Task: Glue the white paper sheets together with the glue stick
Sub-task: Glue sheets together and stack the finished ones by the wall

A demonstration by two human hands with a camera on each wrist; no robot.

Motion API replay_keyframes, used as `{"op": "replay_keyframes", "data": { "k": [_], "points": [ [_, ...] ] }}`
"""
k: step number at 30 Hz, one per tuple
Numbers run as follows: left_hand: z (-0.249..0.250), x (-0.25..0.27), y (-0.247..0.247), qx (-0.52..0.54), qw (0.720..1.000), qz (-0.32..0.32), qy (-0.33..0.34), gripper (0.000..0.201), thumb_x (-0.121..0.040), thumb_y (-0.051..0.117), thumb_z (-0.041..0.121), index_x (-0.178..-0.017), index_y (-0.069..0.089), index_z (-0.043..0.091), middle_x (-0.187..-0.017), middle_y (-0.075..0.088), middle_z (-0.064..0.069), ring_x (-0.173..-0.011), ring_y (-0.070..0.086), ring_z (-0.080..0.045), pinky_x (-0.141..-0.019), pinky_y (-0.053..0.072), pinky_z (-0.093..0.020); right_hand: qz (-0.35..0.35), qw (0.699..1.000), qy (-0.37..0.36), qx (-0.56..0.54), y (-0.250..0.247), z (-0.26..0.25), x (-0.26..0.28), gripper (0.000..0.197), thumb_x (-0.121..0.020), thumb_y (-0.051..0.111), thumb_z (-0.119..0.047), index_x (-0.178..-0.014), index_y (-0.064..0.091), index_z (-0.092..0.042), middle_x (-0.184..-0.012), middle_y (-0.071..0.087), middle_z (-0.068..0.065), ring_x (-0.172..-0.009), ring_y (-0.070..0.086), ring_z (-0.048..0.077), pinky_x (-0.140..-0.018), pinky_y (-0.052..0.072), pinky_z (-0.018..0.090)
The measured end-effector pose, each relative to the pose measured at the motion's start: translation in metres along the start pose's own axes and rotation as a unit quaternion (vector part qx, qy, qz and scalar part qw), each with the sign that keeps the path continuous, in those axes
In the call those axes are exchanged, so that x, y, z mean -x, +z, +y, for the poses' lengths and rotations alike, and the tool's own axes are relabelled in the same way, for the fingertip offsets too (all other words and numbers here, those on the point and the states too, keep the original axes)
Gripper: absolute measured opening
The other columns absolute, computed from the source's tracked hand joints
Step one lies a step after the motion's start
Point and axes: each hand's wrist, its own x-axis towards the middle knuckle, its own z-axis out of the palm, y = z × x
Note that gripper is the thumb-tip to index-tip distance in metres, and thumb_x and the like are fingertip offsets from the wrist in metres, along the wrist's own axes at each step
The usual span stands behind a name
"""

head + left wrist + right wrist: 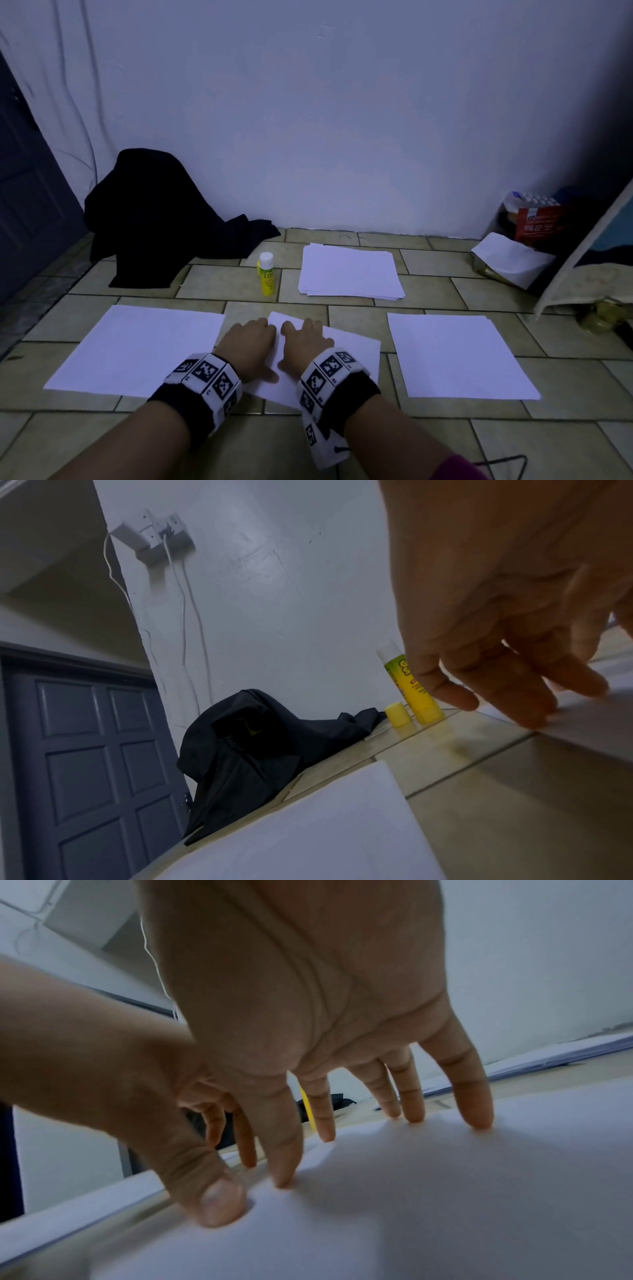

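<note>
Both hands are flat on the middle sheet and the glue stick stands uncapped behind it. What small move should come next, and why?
Probably keep pressing and sweep both hands outward over the middle sheet. The left hand and right hand press it with straight fingers, as if bonding it. The glue stick stands apart, its cap beside it, so gluing looks done.

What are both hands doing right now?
Left hand: open, fingers on the middle paper sheet.
Right hand: open, fingertips pressing the same sheet.
</note>
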Motion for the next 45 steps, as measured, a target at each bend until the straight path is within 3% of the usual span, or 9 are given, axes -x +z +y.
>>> {"op": "replay_keyframes", "data": {
  "k": [7, 12, 19, 24, 28, 31, 37, 42, 45],
  "points": [
    [-0.014, -0.004, 0.026, 0.074, 0.993, -0.089, -0.025, 0.120, -0.082, 0.057, 0.066, -0.149, -0.017, 0.000, -0.158, -0.024, -0.012, -0.147, -0.018, -0.022, -0.119, -0.002, -0.042, -0.043, 0.996, -0.068, 0.041, 0.002, -0.004, -0.005, 0.079, -0.092, 0.059, -0.015, -0.152, 0.007, -0.018, -0.160, 0.001, -0.001, -0.146, 0.005, 0.023, -0.112, 0.022, 0.053],
    [-0.014, -0.005, 0.027, 0.042, 0.994, -0.101, -0.032, 0.119, -0.082, 0.050, 0.072, -0.149, -0.018, 0.002, -0.158, -0.023, -0.011, -0.148, -0.016, -0.021, -0.119, -0.003, -0.043, -0.106, 0.986, -0.120, 0.055, -0.010, 0.022, -0.002, 0.078, -0.097, 0.049, -0.034, -0.153, -0.004, -0.025, -0.160, -0.011, -0.004, -0.147, -0.006, 0.012, -0.116, 0.000, 0.057],
    [-0.018, -0.007, 0.031, 0.039, 0.994, -0.105, -0.021, 0.121, -0.079, 0.047, 0.075, -0.148, -0.021, 0.003, -0.157, -0.026, -0.010, -0.147, -0.018, -0.020, -0.118, -0.004, -0.045, -0.110, 0.992, -0.041, 0.045, -0.028, 0.090, 0.000, 0.085, -0.094, 0.042, -0.057, -0.152, -0.010, -0.022, -0.159, -0.016, -0.006, -0.147, -0.006, 0.012, -0.115, 0.000, 0.055],
    [-0.028, -0.007, 0.021, 0.058, 0.990, -0.127, 0.001, 0.152, -0.034, 0.000, 0.101, -0.150, -0.016, 0.005, -0.158, -0.022, -0.009, -0.148, -0.013, -0.017, -0.119, -0.003, -0.043, -0.101, 0.993, -0.013, 0.053, -0.031, 0.105, 0.001, 0.102, -0.087, 0.056, -0.056, -0.151, -0.012, -0.016, -0.159, -0.015, -0.003, -0.147, -0.006, 0.013, -0.117, 0.002, 0.051],
    [-0.018, -0.004, 0.010, 0.028, 0.996, -0.086, -0.021, 0.098, -0.088, 0.031, 0.073, -0.153, 0.005, 0.005, -0.162, 0.001, -0.009, -0.149, 0.006, -0.018, -0.120, -0.001, -0.044, -0.029, 0.999, 0.025, 0.001, -0.030, 0.097, 0.003, 0.107, -0.076, 0.074, -0.049, -0.151, 0.009, -0.007, -0.159, 0.007, 0.008, -0.145, 0.014, 0.023, -0.117, 0.020, 0.045],
    [-0.010, -0.007, 0.005, 0.005, 0.999, 0.006, -0.037, 0.079, -0.092, 0.034, 0.067, -0.143, 0.033, 0.007, -0.152, 0.032, -0.006, -0.140, 0.029, -0.018, -0.118, 0.005, -0.047, 0.014, 0.998, 0.033, 0.049, -0.031, 0.088, 0.009, 0.085, -0.072, 0.077, -0.047, -0.139, 0.035, -0.016, -0.141, 0.028, 0.013, -0.134, 0.023, 0.030, -0.104, 0.038, 0.042],
    [0.014, -0.008, 0.010, 0.059, 0.993, 0.050, 0.095, 0.046, -0.096, 0.051, 0.030, -0.139, 0.042, 0.019, -0.140, 0.042, -0.002, -0.125, 0.042, -0.021, -0.101, 0.034, -0.030, -0.004, 0.998, 0.046, 0.039, -0.027, 0.065, 0.008, 0.038, -0.093, 0.046, -0.014, -0.130, 0.046, -0.015, -0.130, 0.038, 0.014, -0.125, 0.032, 0.032, -0.098, 0.042, 0.040],
    [0.014, -0.008, 0.003, 0.065, 0.995, 0.022, 0.078, 0.029, -0.085, 0.067, 0.041, -0.110, 0.063, 0.026, -0.103, 0.049, 0.006, -0.110, 0.050, -0.015, -0.082, 0.038, -0.024, 0.010, 0.999, 0.026, -0.027, -0.013, 0.040, 0.005, 0.048, -0.093, 0.054, -0.029, -0.136, 0.036, -0.017, -0.137, 0.034, 0.010, -0.129, 0.029, 0.031, -0.099, 0.041, 0.044],
    [0.011, -0.008, 0.008, 0.066, 0.996, 0.020, 0.062, 0.053, -0.079, 0.072, 0.047, -0.120, 0.054, 0.019, -0.122, 0.048, 0.000, -0.117, 0.044, -0.017, -0.089, 0.037, -0.024, -0.006, 0.999, -0.010, -0.042, -0.001, 0.024, 0.002, 0.062, -0.090, 0.060, -0.030, -0.141, 0.028, -0.016, -0.150, 0.021, 0.007, -0.141, 0.016, 0.032, -0.109, 0.030, 0.047]
  ]
}}
